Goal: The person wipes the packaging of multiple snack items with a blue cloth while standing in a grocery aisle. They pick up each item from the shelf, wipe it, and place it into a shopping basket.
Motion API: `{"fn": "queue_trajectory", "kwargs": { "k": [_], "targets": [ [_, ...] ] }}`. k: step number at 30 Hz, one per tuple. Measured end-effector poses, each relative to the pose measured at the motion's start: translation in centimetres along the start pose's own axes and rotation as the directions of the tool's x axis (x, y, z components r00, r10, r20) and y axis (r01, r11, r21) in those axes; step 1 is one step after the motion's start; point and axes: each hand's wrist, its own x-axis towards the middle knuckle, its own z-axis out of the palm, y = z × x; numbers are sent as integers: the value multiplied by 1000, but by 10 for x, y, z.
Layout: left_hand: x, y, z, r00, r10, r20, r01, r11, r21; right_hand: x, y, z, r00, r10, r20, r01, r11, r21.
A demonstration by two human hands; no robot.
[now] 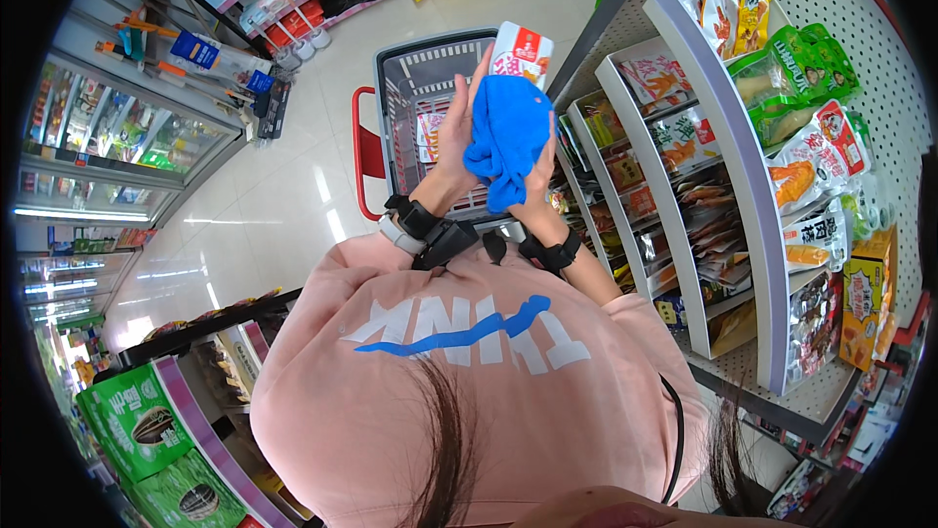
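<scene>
A white-and-red snack packet (522, 53) is held up over a grey shopping basket (382, 88). My left hand (456, 136) supports the packet from the left side, its fingers reaching up along the edge. Across the packet's lower part lies a blue cloth (509, 129), bunched and hanging at its near end. My right hand (541, 169) grips this cloth from the right, with most of its fingers hidden by the fabric. Beneath my hands, similar packets (431, 136) lie inside the basket, which has a red handle (364, 154).
Close on my right is a tiered shelf (707, 132) with bagged snacks (821, 154). Glass-door coolers (110, 125) line the left, near hanging long-handled cleaning tools (176, 66). Green seed bags (139, 418) sit on a shelf at lower left. Tiled floor (293, 184) lies between.
</scene>
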Motion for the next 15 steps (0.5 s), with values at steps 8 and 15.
{"fn": "queue_trajectory", "kwargs": {
  "k": [8, 15],
  "targets": [
    [-5, -30, -26, 991, -93, 95, 60, 950, 306, 8, 29, -4, 951, 291, -109, -270, 947, 173],
    [-8, -18, -10, 940, -127, -316, 281, 815, 507, 7, 3, -7, 994, 96, -46, -94, 995, 41]
  ]
}}
